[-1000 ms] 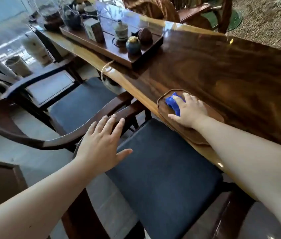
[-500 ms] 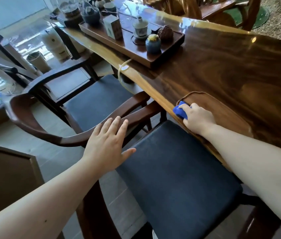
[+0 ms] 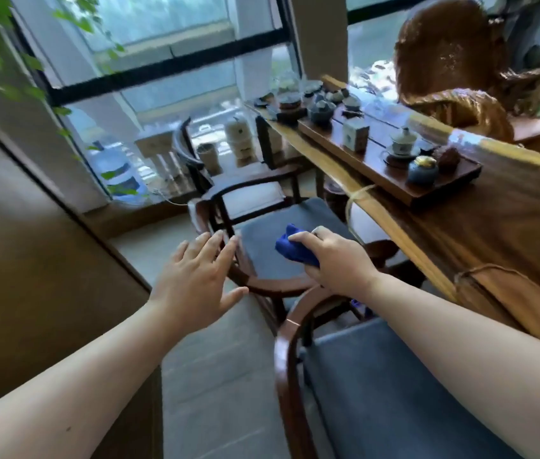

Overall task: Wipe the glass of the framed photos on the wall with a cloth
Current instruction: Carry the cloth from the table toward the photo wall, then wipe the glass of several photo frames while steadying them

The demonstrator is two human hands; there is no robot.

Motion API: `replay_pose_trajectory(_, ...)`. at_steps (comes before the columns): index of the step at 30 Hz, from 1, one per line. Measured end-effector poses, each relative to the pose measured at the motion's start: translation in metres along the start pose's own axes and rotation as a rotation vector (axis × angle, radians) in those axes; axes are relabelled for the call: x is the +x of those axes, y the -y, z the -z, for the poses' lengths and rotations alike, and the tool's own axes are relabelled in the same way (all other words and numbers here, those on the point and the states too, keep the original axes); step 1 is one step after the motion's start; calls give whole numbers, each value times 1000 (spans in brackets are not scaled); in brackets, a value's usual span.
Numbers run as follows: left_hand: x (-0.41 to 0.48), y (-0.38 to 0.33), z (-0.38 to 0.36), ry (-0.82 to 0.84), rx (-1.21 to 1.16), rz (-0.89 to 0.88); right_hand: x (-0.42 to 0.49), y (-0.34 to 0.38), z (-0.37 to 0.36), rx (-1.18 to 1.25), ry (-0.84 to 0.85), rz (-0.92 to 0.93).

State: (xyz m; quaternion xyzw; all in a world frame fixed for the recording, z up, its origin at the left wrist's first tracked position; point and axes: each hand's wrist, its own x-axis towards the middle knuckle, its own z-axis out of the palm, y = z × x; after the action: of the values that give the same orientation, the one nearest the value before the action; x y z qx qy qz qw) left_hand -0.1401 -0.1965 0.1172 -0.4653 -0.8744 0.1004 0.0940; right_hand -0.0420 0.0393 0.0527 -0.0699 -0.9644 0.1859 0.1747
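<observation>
My right hand (image 3: 339, 260) grips a bunched blue cloth (image 3: 295, 248) and holds it in the air over the dark seat cushion of a wooden armchair (image 3: 281, 240), away from the table. To its left my left hand (image 3: 195, 279) is empty, palm down with the fingers spread, hovering by that chair's curved backrest. No framed photos show in the view.
A long glossy wooden table (image 3: 493, 233) runs along the right, with a tea tray (image 3: 391, 164) of cups and jars on it. A second armchair (image 3: 377, 385) stands near me. Large windows fill the back. A brown panel (image 3: 30, 260) is on the left.
My right hand has lifted the blue cloth off the small wooden tray on the table and swung it left over the chair. The view has risen and turned toward the windows.
</observation>
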Motion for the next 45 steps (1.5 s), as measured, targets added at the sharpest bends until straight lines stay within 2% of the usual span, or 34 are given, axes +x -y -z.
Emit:
replay_pose_trajectory(5, -62, 99, 35, -51, 98, 151, 65, 107, 0, -14, -33, 203)
replay_pose_trajectory(12, -126, 207, 96, -185, 186, 323, 145, 245, -6, 21, -106, 349)
replay_pose_trajectory(19, -169, 286, 166, -337, 307, 434, 210, 364, 0, 215, -206, 481)
replay_pose_trajectory(28, -196, 355, 248, -414, 490, 653, 293, 477, 23, 532, -289, 675)
replay_pose_trajectory(34, -226, 383, 316, -395, 724, 796, 342, 564, 58, 756, -305, 899)
replay_pose_trajectory(45, -274, 377, 423, -209, 1110, 1049, 355, 703, 144, 955, -353, 1228)
